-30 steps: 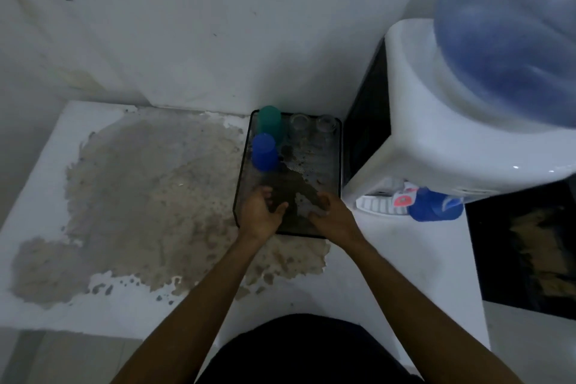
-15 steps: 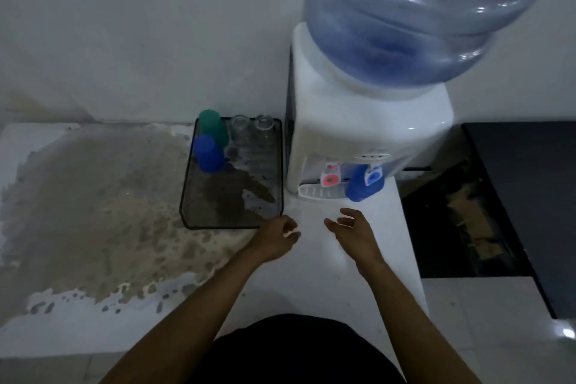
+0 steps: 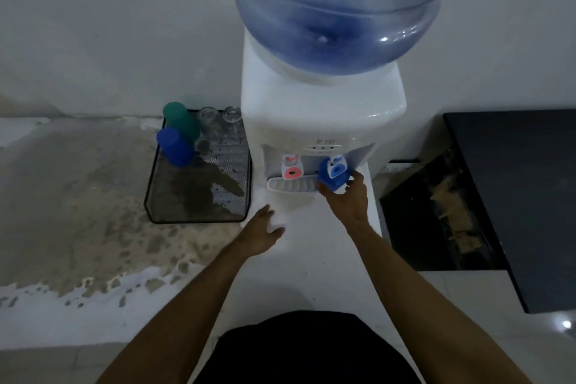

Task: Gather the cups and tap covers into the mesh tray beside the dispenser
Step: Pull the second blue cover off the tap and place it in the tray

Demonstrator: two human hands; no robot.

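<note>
Head view: a white, boxy plastic dispenser point(image 3: 321, 121) is seen standing on a pale tabletop point(image 3: 299, 259), topped by a rounded, ribbed, translucent blue water bottle point(image 3: 339, 6). A blue plastic cup point(image 3: 330, 181) is seen under the blue tap point(image 3: 337, 167), just above the slotted white drip tray point(image 3: 291, 186). The cup is grasped by the right hand point(image 3: 346, 199), with thumb and fingers point(image 3: 353, 179) curled around its sides. To the left of it, the red tap point(image 3: 291, 168) is left uncovered.

The left hand point(image 3: 260, 232) is held low over the tabletop in front of the dispenser, its fingers spread and released, nothing being held; whether the surface is touched cannot be told.

A black wire mesh tray point(image 3: 149, 206), rectangular with rounded corners and a low rim, is set just beside the dispenser on its left. In its far left corner a smooth green cup point(image 3: 180, 118) and a second blue cup point(image 3: 174, 145) are stood upside down, close together. Two clear glasses point(image 3: 221, 118) are placed along the far edge, next to the green cup. The rest of the mesh floor is bare, and the blotchy surface beneath is visible through it.

Left of the tray the tabletop's white coating is seen worn away in a large, rough, brownish patch point(image 3: 71, 203) with ragged edges
</note>
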